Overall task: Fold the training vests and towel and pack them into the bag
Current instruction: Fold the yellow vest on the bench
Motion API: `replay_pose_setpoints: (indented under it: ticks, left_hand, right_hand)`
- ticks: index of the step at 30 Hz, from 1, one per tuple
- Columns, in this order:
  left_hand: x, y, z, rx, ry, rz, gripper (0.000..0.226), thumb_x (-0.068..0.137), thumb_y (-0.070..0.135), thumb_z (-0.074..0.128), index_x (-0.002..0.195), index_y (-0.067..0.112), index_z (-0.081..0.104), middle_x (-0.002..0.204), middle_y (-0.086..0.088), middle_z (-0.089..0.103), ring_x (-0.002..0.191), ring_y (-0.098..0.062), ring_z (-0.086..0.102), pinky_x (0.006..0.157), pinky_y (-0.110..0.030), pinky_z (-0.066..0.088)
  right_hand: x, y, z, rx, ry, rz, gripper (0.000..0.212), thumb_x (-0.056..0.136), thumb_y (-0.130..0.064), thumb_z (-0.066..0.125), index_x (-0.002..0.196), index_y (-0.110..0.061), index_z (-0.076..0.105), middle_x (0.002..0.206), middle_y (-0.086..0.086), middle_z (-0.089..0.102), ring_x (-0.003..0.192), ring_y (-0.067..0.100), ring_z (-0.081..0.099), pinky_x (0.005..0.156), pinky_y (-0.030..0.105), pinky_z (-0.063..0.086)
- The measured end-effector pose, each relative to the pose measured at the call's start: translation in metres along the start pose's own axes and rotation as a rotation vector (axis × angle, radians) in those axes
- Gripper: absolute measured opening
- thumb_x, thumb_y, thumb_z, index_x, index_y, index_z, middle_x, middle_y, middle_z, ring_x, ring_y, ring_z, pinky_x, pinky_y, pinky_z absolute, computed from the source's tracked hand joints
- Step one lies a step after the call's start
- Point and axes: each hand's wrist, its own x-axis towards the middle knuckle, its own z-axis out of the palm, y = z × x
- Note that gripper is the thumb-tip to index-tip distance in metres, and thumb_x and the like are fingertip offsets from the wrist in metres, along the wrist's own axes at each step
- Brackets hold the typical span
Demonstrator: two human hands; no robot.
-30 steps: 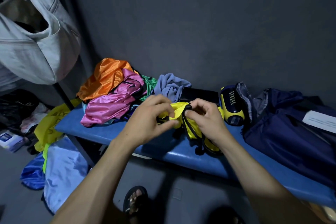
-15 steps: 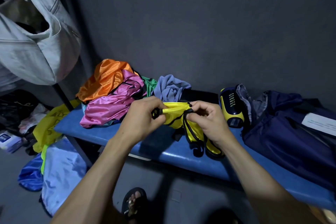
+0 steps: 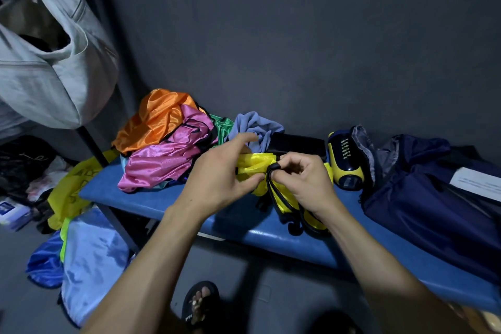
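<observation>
A: While both hands are over the blue counter (image 3: 168,199), what are they holding?

B: The yellow vest (image 3: 253,164) with black trim. The right hand (image 3: 303,184) has its fingers curled round the black edge, a tight grip. The left hand (image 3: 217,184) pinches the yellow cloth with its thumb, and its other fingers are lifted and spread.

A: Where is the vest?

B: In the middle of the counter, held just above it. Its lower end hangs down and rests near the front edge.

A: What is behind it?

B: A pile of more vests. The orange vest (image 3: 154,119) is on top at the back, the pink vest (image 3: 168,160) lies in front of it, and a bit of green vest (image 3: 222,127) peeks out. A blue-grey towel (image 3: 257,127) is bunched up beside them.

A: And the bag?

B: The navy bag (image 3: 423,198) lies on the right end of the counter. A yellow and navy speaker (image 3: 345,163) is between the bag and the hands.
</observation>
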Motion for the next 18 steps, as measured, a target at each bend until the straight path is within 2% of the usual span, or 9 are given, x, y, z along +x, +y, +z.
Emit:
replay_pose_setpoints:
  ticks: [1,3,7,9,11,15,18]
  left_hand:
    - [0.002,0.003,0.002,0.082,0.0,0.02,0.058,0.084,0.04,0.079,0.136,0.028,0.055,0.114,0.006,0.069,0.101,-0.019,0.067,0.081,-0.035,0.056]
    - [0.005,0.007,0.007,0.184,0.011,0.066,0.048,0.09,0.04,0.073,0.134,0.023,0.061,0.116,0.003,0.07,0.105,-0.023,0.066,0.08,-0.037,0.054]
    - [0.005,0.007,0.015,0.159,0.015,0.065,0.017,0.096,0.031,0.068,0.106,0.018,0.07,0.096,0.001,0.065,0.09,-0.026,0.063,0.067,-0.04,0.051]
    - [0.005,0.002,0.017,0.073,0.035,0.034,0.013,0.097,0.03,0.068,0.098,0.017,0.07,0.091,0.002,0.064,0.083,-0.023,0.061,0.067,-0.039,0.05]
    - [0.007,-0.002,0.012,-0.027,0.097,-0.021,0.012,0.097,0.029,0.068,0.096,0.017,0.07,0.089,0.004,0.065,0.08,-0.017,0.06,0.069,-0.032,0.047]
    - [0.024,-0.023,-0.015,-0.162,0.203,-0.211,0.007,0.098,0.026,0.067,0.093,0.021,0.069,0.084,0.009,0.067,0.078,-0.011,0.061,0.066,-0.014,0.04]
    - [0.048,-0.039,-0.05,-0.175,0.211,-0.257,0.004,0.097,0.022,0.068,0.093,0.022,0.069,0.087,0.005,0.07,0.085,-0.018,0.066,0.071,-0.029,0.044]
  right_hand:
    - [0.0,-0.001,0.0,-0.013,0.001,-0.005,0.016,0.076,-0.009,0.073,0.066,-0.021,0.069,0.072,0.005,0.068,0.069,0.011,0.058,0.065,0.025,0.045]
    - [-0.001,0.0,0.0,-0.046,0.004,-0.014,0.01,0.077,-0.013,0.073,0.069,-0.017,0.07,0.076,0.011,0.07,0.07,0.014,0.06,0.067,0.033,0.047]
    - [-0.003,-0.003,-0.004,-0.142,-0.027,-0.037,0.009,0.085,-0.009,0.075,0.077,-0.015,0.073,0.08,0.007,0.073,0.078,0.031,0.068,0.075,0.048,0.054]
    - [-0.004,-0.008,-0.009,-0.204,-0.04,-0.049,0.008,0.088,-0.009,0.075,0.085,-0.016,0.077,0.084,0.0,0.076,0.08,0.023,0.071,0.077,0.043,0.057]
    - [-0.004,-0.013,-0.02,-0.261,-0.028,-0.072,0.01,0.09,-0.009,0.075,0.093,-0.018,0.079,0.091,-0.008,0.078,0.088,0.01,0.073,0.084,0.034,0.058]
    - [0.001,-0.027,-0.059,-0.393,0.011,-0.094,0.012,0.093,-0.007,0.071,0.096,-0.016,0.079,0.093,-0.007,0.078,0.092,0.007,0.072,0.088,0.031,0.056]
    - [0.011,-0.046,-0.101,-0.494,0.041,-0.082,0.017,0.092,-0.001,0.069,0.093,-0.016,0.076,0.092,-0.005,0.077,0.091,0.009,0.072,0.09,0.034,0.054]
